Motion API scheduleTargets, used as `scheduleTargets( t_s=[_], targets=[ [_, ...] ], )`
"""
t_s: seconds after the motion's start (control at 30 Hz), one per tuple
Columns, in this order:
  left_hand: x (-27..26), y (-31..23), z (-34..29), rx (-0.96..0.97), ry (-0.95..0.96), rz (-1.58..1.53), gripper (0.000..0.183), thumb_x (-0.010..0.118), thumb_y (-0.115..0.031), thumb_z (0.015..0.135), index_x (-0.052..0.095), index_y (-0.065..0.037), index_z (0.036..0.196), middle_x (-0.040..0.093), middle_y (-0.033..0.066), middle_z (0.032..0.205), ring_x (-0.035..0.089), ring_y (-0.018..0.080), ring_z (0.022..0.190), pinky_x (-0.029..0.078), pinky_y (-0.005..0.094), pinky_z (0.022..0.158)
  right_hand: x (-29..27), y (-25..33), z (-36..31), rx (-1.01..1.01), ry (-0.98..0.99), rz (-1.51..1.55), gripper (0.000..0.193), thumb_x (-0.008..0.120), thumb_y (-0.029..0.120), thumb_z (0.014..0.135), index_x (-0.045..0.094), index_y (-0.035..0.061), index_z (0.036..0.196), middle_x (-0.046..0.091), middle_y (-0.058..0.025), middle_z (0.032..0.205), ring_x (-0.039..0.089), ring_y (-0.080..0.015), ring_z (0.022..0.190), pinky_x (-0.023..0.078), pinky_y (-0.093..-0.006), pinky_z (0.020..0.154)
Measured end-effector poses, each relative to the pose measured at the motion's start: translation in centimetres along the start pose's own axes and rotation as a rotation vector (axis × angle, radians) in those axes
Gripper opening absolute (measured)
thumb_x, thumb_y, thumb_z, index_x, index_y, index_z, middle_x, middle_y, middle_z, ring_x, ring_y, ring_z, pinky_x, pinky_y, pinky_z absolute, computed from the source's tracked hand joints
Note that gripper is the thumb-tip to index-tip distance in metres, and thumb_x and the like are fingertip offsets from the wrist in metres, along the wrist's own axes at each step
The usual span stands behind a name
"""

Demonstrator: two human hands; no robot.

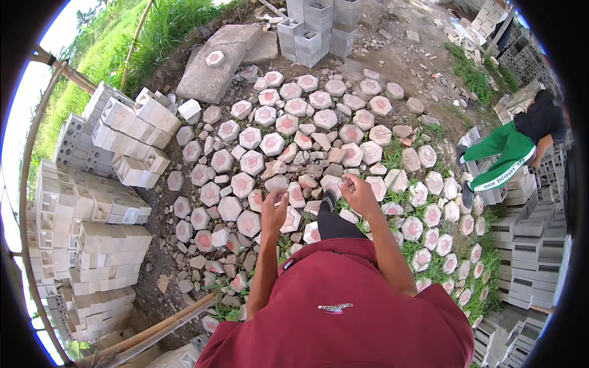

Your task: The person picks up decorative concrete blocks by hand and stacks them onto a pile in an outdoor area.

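My left hand [273, 211] is raised in front of me with its fingers loosely bent and apart, holding nothing. To its right my right hand [360, 195] hangs at about the same height, also empty, its thumb and fingers parted. Beneath both hands lie many hexagonal paving blocks [248, 223], pale grey with reddish centres. Nearest below my left hand is a hexagonal block [296, 195] with a pink middle. My foot in a dark shoe [328, 200] stands among the blocks and broken stones [307, 164], between the two hands.
Stacks of concrete blocks [110, 245] line the left side, and grey hollow blocks [316, 40] stand far ahead. A concrete slab [211, 70] carries one hexagonal block. At right, a person in green trousers [500, 150] bends beside more stacks. A bamboo pole [159, 322] crosses the lower left.
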State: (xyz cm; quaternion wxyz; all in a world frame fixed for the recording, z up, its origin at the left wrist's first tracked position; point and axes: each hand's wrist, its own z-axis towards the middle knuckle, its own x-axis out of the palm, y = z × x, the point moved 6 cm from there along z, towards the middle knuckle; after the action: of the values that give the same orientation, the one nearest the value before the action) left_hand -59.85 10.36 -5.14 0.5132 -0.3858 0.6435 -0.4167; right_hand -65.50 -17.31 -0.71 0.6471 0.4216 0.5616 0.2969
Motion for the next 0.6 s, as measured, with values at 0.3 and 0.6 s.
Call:
scheduleTargets(
  t_s=[0.3,0.6],
  targets=[
    [2.4,-13.4,19.5,0.094,0.038,0.005,0.031,0.059,-0.021,0.093,0.062,0.0,0.116,0.067,0.0121,0.107,0.063,0.019,0.102,0.051,0.0334,0.084,-5.0,2.3,18.7,-0.039,0.034,-0.035,0.04,0.065,0.027,0.087,0.058,-0.002,0.114,0.065,-0.0143,0.09,0.065,-0.0262,0.087,0.05,-0.036,0.077],
    [7.2,-11.0,31.2,-0.105,0.206,-0.338,0.03,0.056,-0.017,0.096,0.059,0.003,0.118,0.066,0.01,0.109,0.061,0.0151,0.101,0.048,0.0277,0.088,-5.6,-0.6,31.0,0.027,0.072,-0.07,0.042,0.064,0.028,0.086,0.058,-0.0018,0.116,0.066,-0.0163,0.094,0.066,-0.0284,0.089,0.051,-0.0381,0.079]
  ],
)
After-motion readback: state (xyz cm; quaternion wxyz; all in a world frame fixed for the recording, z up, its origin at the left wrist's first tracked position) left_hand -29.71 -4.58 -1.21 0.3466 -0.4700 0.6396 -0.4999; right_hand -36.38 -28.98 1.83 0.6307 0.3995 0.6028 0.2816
